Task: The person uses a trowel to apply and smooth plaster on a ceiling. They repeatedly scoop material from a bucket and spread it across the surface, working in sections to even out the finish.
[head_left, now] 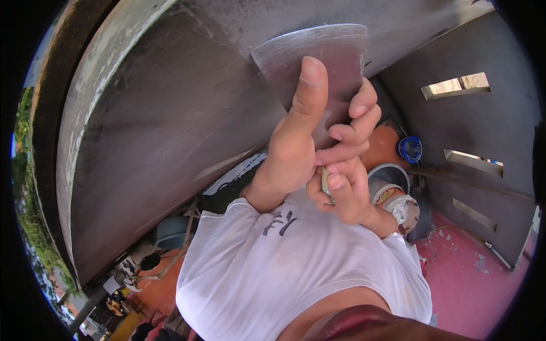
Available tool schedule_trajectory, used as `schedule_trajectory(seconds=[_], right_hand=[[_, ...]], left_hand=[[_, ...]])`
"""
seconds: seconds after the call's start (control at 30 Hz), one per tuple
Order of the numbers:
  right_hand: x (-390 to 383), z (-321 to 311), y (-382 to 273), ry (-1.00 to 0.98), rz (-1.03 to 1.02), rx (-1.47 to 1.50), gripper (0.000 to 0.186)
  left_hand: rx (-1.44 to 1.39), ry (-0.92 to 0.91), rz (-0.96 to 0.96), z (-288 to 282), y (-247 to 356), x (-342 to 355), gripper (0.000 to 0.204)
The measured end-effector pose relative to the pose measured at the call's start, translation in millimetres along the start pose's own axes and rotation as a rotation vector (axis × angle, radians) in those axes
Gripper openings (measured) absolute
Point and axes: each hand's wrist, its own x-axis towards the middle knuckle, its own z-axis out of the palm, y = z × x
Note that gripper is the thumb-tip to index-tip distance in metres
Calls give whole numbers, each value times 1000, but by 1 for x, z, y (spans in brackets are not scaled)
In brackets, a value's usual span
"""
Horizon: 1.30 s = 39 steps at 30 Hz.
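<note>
Against grey plastered wall [170, 102]: wide flat steel trowel blade [318, 62] pressed flat, left hand [296, 148] thumb braced on it, right hand [344, 193] fingers closed around handle, seemingly mid-smoothing stroke; steady, even pressure called for.

Both hands on a wide blade, pressed to the wall above the floor clutter.

The scraper blade [318, 62] lies flat against the curved wall [170, 113], its edge uppermost. The left hand [296, 142] sits on the blade's face, thumb up; the right hand [347, 193] is just below, touching it, around the handle. Below and right of the hands stand buckets [398, 196], a small tub [410, 149] behind them, on the floor [472, 278].
</note>
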Motion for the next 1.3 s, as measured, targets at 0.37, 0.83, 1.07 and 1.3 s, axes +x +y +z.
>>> schedule_trajectory(seconds=[0.37, 0.83, 1.07, 1.3], right_hand=[[2, 6, -3, 0, -59, -13, 29], [-3, -2, -14, 4, 95, -38, 30], [-3, -1, -9, 13, 38, -54, 28], [-3, -2, -6, 27, 67, 21, 28]], left_hand=[[41, -63, -39, 5, 13, 1, 65], [63, 1, 14, 3, 1, 3, 54], [97, -5, 7, 4, 5, 3, 52], [85, 36, -14, 4, 4, 4, 53]])
